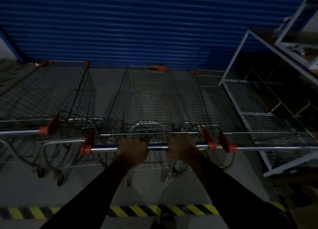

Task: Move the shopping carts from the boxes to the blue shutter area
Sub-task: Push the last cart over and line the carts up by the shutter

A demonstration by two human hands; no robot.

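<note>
A wire shopping cart (148, 98) with orange corner caps stands straight ahead of me, its nose close to the blue shutter (137, 25). My left hand (133, 148) and my right hand (182, 148) both grip its chrome handle bar (105, 149), fingers curled over the top. A second cart (51, 94) is parked to the left and a third cart (211, 101) to the right, both facing the shutter. The scene is dim.
A white metal rack (254, 98) with mesh shelves leans in at the right, close to the right-hand cart. Yellow-black hazard tape (154, 209) crosses the grey floor near my feet. A narrow floor gap separates the left cart from mine.
</note>
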